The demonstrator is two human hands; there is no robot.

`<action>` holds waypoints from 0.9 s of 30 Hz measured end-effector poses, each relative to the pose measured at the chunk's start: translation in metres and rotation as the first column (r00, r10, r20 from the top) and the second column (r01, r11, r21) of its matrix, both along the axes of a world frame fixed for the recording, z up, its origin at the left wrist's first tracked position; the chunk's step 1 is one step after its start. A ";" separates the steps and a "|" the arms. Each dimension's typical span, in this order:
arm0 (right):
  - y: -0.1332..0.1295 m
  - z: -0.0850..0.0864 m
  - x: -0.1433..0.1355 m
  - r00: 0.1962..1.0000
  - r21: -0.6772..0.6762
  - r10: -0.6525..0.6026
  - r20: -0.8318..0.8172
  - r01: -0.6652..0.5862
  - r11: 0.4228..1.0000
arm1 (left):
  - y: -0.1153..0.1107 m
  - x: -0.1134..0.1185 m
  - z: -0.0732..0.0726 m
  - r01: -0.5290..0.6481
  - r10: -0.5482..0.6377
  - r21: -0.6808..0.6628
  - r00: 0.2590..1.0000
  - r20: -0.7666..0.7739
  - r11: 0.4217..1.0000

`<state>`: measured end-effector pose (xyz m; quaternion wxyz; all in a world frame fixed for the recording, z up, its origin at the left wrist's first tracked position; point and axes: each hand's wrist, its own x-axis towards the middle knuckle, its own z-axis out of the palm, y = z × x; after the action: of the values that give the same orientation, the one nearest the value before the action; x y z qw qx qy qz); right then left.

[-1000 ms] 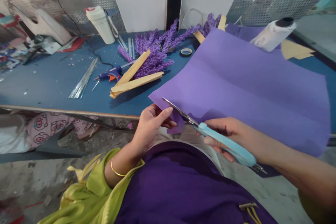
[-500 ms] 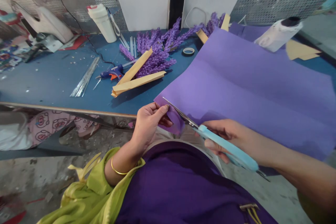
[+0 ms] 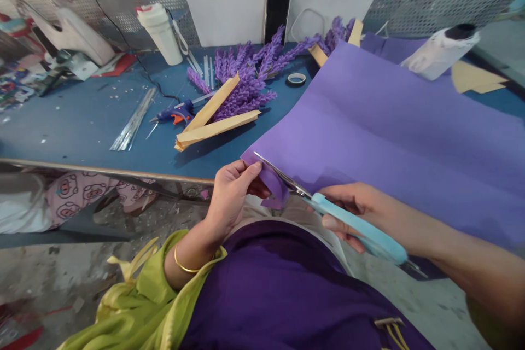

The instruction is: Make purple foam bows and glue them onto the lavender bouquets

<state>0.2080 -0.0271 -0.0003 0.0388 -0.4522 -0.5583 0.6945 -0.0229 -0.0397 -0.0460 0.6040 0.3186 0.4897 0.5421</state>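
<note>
A large purple sheet [image 3: 369,126] covers the right part of the blue table and hangs over its front edge. My left hand [image 3: 235,188] pinches the sheet's near left corner between thumb and fingers, where a narrow strip curls down. My right hand [image 3: 361,210] is wrapped round the light blue handles of the scissors [image 3: 361,229]. Their blades point up and left and lie along the sheet's edge, with the tips just beyond my left thumb. The blades look nearly closed.
Purple flower sprigs [image 3: 246,82] with folded tan paper [image 3: 217,128] lie mid-table, beside a glue gun [image 3: 176,113] and a tape roll [image 3: 296,80]. A white cup [image 3: 161,35], a phone [image 3: 278,11] and a white bottle [image 3: 441,52] are farther back.
The curled strip below my left hand has shifted slightly, and a notched end now shows. My right hand and the scissor handles have moved slightly right.
</note>
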 end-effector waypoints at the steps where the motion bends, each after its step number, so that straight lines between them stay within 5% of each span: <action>1: 0.000 0.000 -0.001 1.000 -0.010 0.000 -0.006 0.000 1.000 | 0.000 0.000 0.000 0.014 -0.014 0.004 1.000 -0.004 1.000; 21: 0.023 -0.003 -0.025 0.999 0.066 0.001 -0.049 0.003 0.998 | 0.000 -0.001 0.001 0.078 -0.079 -0.024 0.996 -0.033 0.997; 27: 0.022 0.001 -0.005 0.972 0.207 -0.007 -0.236 0.058 0.977 | -0.004 -0.008 0.002 0.048 -0.049 -0.015 0.996 -0.072 0.999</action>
<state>0.2033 -0.0048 0.0008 0.1639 -0.3695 -0.6134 0.6785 -0.0304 -0.0433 -0.0445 0.6011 0.3457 0.5070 0.5120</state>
